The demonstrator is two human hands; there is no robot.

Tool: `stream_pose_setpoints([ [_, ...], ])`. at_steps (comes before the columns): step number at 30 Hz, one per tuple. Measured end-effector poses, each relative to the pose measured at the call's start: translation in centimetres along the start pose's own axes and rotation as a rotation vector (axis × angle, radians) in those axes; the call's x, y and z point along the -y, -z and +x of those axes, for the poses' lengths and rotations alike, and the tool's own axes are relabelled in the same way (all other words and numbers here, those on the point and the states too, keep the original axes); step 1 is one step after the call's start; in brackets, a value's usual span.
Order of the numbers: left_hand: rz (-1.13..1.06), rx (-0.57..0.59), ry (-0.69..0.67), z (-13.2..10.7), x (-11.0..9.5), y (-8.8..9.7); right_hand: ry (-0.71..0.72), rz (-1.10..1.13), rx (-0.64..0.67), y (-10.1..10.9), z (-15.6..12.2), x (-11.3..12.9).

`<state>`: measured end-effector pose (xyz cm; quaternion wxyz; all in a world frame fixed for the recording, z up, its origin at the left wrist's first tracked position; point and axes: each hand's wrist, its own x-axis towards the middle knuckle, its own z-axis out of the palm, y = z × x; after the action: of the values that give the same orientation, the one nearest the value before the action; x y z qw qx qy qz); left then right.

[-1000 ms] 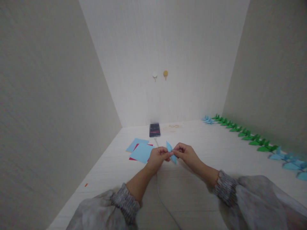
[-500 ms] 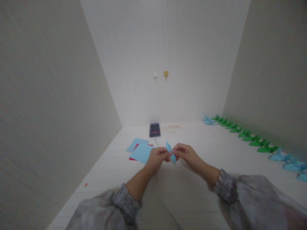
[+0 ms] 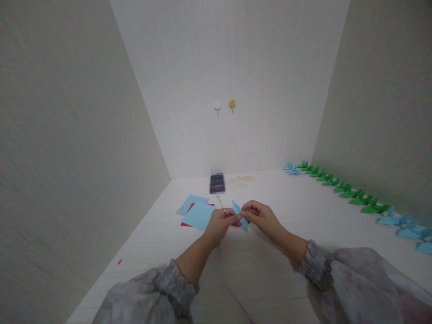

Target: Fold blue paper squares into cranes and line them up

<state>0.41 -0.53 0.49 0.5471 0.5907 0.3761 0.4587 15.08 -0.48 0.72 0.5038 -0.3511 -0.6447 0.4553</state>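
A small folded piece of light blue paper (image 3: 243,223) is pinched between both hands above the table, its pointed ends sticking out at top and bottom. My left hand (image 3: 221,222) grips its left side with thumb and fingers; a ring shows on one finger. From the right, my right hand (image 3: 259,213) pinches the paper near its middle, fingertips close to the left thumb. Just left of my left hand lie flat blue sheets (image 3: 199,215), with red paper (image 3: 186,224) showing beneath the nearer one.
A device with a dark screen (image 3: 217,183) leans near the back wall, its white cable (image 3: 225,281) running toward me. Along the right wall stands a row of folded green paper figures (image 3: 353,193), with blue ones (image 3: 413,231) at both ends. An orange scrap (image 3: 119,262) lies at left.
The fingers of my right hand have shifted slightly up and left along the folded paper. Both hands keep their pinch; the whole view has moved a little.
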Motion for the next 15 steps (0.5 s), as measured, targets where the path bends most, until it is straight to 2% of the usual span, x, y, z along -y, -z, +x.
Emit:
stream_pose_setpoints([
  [2, 0.01, 0.046, -0.008, -0.04, 0.12, -0.08, 0.006, -0.011, 0.009, 0.11, -0.01, 0.35],
  [6, 0.033, 0.106, -0.008, -0.01, 0.39, -0.11, 0.064, -0.168, 0.04, 0.41, -0.03, 0.81],
  [15, 0.116, 0.071, 0.042, 0.18, 0.26, -0.13, 0.188, -0.459, -0.015, 0.56, 0.0, 0.43],
])
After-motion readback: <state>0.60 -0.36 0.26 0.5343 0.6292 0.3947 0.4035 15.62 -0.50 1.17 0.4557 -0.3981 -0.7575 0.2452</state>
